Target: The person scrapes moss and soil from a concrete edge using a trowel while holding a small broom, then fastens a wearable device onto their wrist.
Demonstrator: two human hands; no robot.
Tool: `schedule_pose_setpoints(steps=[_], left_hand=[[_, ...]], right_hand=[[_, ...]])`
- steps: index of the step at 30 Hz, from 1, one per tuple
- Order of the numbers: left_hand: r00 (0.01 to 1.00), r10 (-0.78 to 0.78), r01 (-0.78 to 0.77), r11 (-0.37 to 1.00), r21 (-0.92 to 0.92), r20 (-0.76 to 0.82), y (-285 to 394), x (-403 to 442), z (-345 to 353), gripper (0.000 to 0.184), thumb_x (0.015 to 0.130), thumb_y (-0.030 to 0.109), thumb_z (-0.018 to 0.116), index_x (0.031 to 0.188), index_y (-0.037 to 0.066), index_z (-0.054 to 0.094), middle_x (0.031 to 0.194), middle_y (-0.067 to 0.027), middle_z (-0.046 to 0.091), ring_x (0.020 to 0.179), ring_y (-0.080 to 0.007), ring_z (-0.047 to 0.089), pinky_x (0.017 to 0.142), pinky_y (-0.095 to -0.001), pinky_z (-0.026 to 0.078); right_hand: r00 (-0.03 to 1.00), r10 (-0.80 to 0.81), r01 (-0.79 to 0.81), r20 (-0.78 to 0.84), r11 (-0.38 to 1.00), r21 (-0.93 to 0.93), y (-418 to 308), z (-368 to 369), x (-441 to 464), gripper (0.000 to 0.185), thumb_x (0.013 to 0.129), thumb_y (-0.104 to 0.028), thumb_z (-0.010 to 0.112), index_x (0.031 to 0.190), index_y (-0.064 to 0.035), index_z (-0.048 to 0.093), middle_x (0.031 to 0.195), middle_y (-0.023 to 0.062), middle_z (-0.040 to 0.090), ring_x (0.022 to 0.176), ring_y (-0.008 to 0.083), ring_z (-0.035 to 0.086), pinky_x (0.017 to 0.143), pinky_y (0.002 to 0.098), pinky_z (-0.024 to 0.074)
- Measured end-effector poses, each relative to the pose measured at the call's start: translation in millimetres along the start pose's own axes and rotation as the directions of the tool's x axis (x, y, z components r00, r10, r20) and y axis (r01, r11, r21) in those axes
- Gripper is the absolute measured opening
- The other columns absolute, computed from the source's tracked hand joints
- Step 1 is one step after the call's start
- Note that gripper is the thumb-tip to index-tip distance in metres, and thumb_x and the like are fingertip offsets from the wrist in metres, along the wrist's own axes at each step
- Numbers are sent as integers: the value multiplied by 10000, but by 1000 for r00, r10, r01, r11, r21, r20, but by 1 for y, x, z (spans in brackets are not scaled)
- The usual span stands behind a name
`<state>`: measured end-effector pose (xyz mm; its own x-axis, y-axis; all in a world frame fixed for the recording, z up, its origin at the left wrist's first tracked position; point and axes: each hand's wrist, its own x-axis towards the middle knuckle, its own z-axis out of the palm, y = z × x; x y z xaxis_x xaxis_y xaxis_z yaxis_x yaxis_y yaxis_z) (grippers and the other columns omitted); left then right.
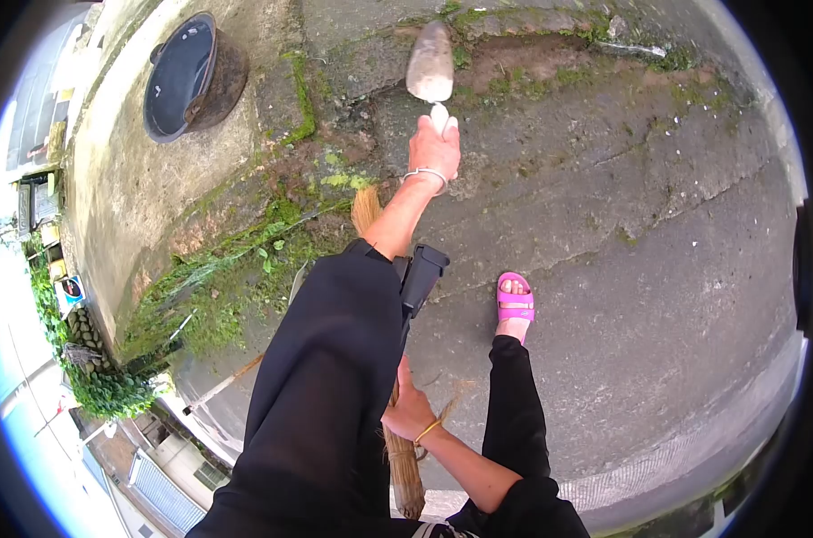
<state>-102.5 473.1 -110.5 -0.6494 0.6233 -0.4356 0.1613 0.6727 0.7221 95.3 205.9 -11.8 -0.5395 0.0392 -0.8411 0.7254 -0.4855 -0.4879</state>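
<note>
My left hand [435, 148], a silver bangle at its wrist, reaches forward and is closed round the handle of a trowel [431, 65]. The trowel's worn, dirt-marked blade points away from me over the concrete, beside a mossy, soil-filled edge. Close to my body, my right hand [409, 411] is wrapped round the bound handle of a straw broom [404, 471]. Its bristles [366, 208] show beyond my left forearm; my sleeve hides the middle. A black plastic piece [423, 276] stands between my arms, its lower part hidden, so I cannot tell its kind.
A black tub [180, 79] lies tipped at the upper left. Moss and weeds [236, 296] grow along cracks in the concrete [639, 296]. A pink sandal [516, 300] is on my right foot. A stick [222, 386] sticks out at lower left, near buildings beyond the edge.
</note>
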Motion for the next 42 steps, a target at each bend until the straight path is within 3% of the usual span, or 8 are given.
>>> schedule_pose_setpoints(steps=[6,12,13,20,24,28,35,42], left_hand=[[985,165,-169,973,157,39,-50,5,-28,366,871,323,556,980,-10,448,891,-294,617,903,-453,592,801,-482,465],[979,196,-183,967,177,-59,0,45,-15,379,871,305,560,977,-40,442,885,-292,620,869,-442,606,756,-477,483],[1000,13,-15,997,77,26,21,22,-17,368,871,296,557,983,-34,441,899,-298,618,870,-450,602,757,-482,483],[856,244,-475,721,505,457,-60,-42,-33,362,867,287,564,1020,-2,409,817,-277,623,848,-468,593,748,-509,475],[881,470,-425,838,343,-56,-33,-5,-35,357,881,330,548,964,12,408,752,-280,610,742,-469,599,642,-517,472],[929,310,-189,868,459,-204,31,59,-29,397,865,353,550,992,-13,464,877,-250,645,862,-415,627,776,-476,496],[849,392,-527,665,529,354,-37,-45,-33,338,876,333,555,980,43,415,758,-255,618,742,-443,611,645,-513,479],[850,306,9,805,593,-429,-67,-9,-87,337,883,253,527,974,-39,385,734,-252,624,681,-412,630,609,-491,499]], right_hand=[[996,-67,62,-60,995,-77,-2,-6,3,1085,632,-175,625,1454,-54,-73,1248,285,487,987,390,596,896,383,471],[984,111,-128,141,985,116,-21,-22,-7,1082,635,-177,626,1456,-60,-68,1414,276,290,1206,382,456,964,364,434],[997,43,-47,57,997,61,-8,-14,-1,1079,636,-175,625,1457,-62,-67,1398,278,318,1152,376,502,938,367,452],[998,37,-39,43,998,47,-28,-25,-11,1069,643,-160,615,1458,-68,-71,1290,262,457,799,330,651,780,377,523],[1000,-4,3,20,998,60,-19,-22,-9,1068,645,-153,612,1458,-71,-76,1277,253,468,810,327,648,785,374,520],[999,24,-27,49,997,72,-15,-22,-7,1061,642,-159,625,1456,-36,-45,1340,259,405,880,326,639,818,364,508],[1000,-7,6,14,998,70,-15,-21,-6,1061,641,-176,646,1448,8,-17,1415,266,316,1134,354,534,923,348,459],[999,-49,50,-19,995,83,0,-8,3,1063,642,-182,646,1453,-18,-20,1412,268,315,1172,385,488,979,350,417]])
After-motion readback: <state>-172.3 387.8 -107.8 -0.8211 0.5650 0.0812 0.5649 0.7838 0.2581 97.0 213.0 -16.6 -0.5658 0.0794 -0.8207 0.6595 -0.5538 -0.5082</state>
